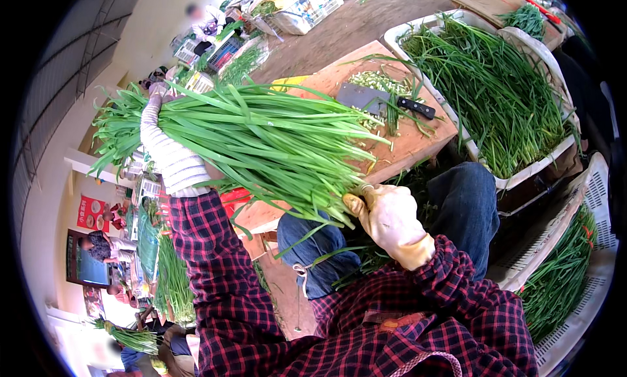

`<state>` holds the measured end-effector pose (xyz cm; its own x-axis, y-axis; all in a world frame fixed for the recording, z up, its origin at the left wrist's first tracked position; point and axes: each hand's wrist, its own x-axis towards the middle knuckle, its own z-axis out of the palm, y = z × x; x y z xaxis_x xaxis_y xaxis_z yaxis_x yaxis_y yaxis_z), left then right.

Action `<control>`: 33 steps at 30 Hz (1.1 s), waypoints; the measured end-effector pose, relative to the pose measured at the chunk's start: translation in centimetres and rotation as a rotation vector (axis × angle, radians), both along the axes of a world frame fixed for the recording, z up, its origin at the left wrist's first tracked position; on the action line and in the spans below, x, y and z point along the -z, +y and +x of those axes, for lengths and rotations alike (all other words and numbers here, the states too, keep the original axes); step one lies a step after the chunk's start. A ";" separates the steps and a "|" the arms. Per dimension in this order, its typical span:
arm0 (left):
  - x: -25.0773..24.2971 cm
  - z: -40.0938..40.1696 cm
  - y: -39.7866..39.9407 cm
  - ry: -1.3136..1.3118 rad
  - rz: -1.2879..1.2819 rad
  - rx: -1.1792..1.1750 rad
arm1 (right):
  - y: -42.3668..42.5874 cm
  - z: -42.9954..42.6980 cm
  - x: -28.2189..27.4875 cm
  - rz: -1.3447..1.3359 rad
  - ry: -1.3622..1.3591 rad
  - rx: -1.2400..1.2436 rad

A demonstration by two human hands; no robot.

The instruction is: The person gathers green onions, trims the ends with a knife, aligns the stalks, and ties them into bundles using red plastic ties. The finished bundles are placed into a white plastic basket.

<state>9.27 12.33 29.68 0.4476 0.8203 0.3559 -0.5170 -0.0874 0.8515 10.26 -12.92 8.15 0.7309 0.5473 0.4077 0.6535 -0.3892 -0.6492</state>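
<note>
A big bunch of green garlic chives (264,137) lies level across my view, leafy ends at the left and pale cut ends at the right. My left hand (156,103), with a striped sleeve cover at the wrist, holds its leafy end from beneath; its fingers are mostly hidden. My right hand (387,208), in a stained pale glove, grips stems at the pale end. Behind the bunch, a cleaver (362,98) with a black handle rests on a wooden board (416,154) among chopped stem ends (377,81).
A white crate (470,149) full of chives stands right of the board. Another perforated crate (578,323) with chives is at lower right. My knees in jeans are below the board. Other people work at the far left and top left, among crates (313,10).
</note>
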 end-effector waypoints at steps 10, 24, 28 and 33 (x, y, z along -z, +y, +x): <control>0.4 0.1 0.4 0.045 -0.031 0.069 | 0.3 1.3 0.6 0.388 0.850 -0.157; 0.5 -1.6 5.6 0.038 0.055 0.067 | -4.6 -1.5 4.5 -0.136 0.196 -0.137; 0.7 0.1 4.4 0.023 0.014 0.002 | -1.1 -0.8 -0.1 -0.002 0.133 -0.138; 0.9 2.6 4.3 -0.112 0.048 -0.007 | -1.1 -3.8 -0.3 -0.065 0.499 -0.635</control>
<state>11.90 16.64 28.79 0.3967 0.8044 0.4422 -0.6081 -0.1305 0.7830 6.45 -14.02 8.42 0.3597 0.9306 0.0683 0.4017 -0.0884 -0.9115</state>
